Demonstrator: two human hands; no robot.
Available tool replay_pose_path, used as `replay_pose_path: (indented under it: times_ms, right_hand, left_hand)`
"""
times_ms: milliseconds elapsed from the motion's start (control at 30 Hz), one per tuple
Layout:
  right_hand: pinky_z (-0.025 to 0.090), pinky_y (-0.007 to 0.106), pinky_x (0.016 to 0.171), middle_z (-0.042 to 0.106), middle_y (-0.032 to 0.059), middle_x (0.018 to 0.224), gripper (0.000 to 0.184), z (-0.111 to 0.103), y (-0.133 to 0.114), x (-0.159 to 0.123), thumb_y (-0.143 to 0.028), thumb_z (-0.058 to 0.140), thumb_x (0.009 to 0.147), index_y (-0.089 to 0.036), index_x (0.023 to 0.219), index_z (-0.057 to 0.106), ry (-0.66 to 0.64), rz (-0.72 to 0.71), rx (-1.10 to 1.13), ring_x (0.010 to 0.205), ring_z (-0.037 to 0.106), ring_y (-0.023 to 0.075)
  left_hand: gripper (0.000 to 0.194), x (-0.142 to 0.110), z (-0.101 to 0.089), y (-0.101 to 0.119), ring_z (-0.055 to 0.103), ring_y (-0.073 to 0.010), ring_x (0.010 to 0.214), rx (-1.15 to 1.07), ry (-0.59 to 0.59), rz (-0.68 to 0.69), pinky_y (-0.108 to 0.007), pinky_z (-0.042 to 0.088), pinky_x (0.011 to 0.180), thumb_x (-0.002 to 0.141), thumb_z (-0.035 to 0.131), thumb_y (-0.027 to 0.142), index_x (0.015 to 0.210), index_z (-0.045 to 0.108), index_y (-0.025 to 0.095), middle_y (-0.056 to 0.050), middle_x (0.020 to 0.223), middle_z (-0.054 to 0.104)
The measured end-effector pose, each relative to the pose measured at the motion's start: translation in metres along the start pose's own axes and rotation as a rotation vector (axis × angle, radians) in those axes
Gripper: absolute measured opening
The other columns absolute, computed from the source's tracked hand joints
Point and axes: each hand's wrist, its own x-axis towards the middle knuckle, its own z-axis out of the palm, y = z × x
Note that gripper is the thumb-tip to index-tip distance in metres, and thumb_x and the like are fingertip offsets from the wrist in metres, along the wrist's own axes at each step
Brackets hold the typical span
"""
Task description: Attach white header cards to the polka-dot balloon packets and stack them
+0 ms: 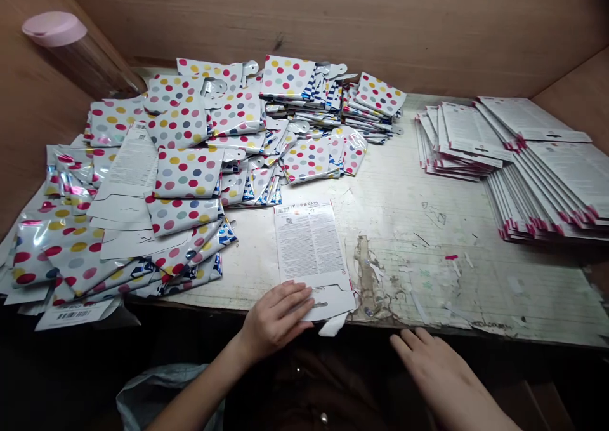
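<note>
A thin printed paper card (307, 247) lies flat at six o'clock on the scuffed, peeling surface (404, 190). The left hand (276, 317) rests on its lower edge, fingers (295, 298) pressed together. The right hand (442, 374) stays off the surface's front edge, fingers (412, 342) spread, touching nothing. Foil polka-dot packets (188, 174) heap at ten o'clock; stacked cards (537, 171) at two.

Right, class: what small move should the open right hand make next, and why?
Probably bring the right hand onto the printed card beside the left hand: the card's lower end reaches the bench edge, and only the left hand touches it.
</note>
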Motion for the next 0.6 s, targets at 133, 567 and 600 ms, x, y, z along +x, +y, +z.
replay_pose_path:
  times_ms: [133,567,600]
  right_hand:
    - [0.048,0.034,0.075,0.061,0.0075,0.097,0.021,0.008,0.001,0.047,-0.021,0.048,0.094,-0.023,0.112,0.06,-0.182,-0.046,0.382,0.088,0.056,0.0213]
    - [0.048,0.05,0.088,0.061,0.0133,0.118,0.03,0.057,-0.028,0.08,-0.012,0.053,0.091,-0.022,0.117,0.063,0.222,0.033,0.17,0.117,0.05,0.0296]
    - [0.049,0.051,0.09,0.061,0.0151,0.121,0.028,0.056,-0.028,0.08,-0.015,0.055,0.09,-0.019,0.117,0.063,0.21,0.016,0.18,0.12,0.049,0.0309]
  left_hand:
    - [0.029,0.004,0.0,0.008,0.063,-0.0189,0.107,-0.069,0.039,-0.12,-0.036,0.053,0.095,0.089,0.059,0.018,0.118,0.061,0.021,-0.006,0.11,0.072]
    - [0.034,0.017,-0.009,0.018,0.051,-0.026,0.075,0.377,-0.017,-0.806,-0.041,0.042,0.066,0.083,0.059,0.054,0.076,0.053,0.021,-0.006,0.076,0.056]
    - [0.034,0.018,-0.009,0.018,0.051,-0.0257,0.074,0.376,-0.036,-0.793,-0.04,0.042,0.065,0.084,0.059,0.052,0.073,0.052,0.021,-0.005,0.075,0.056]
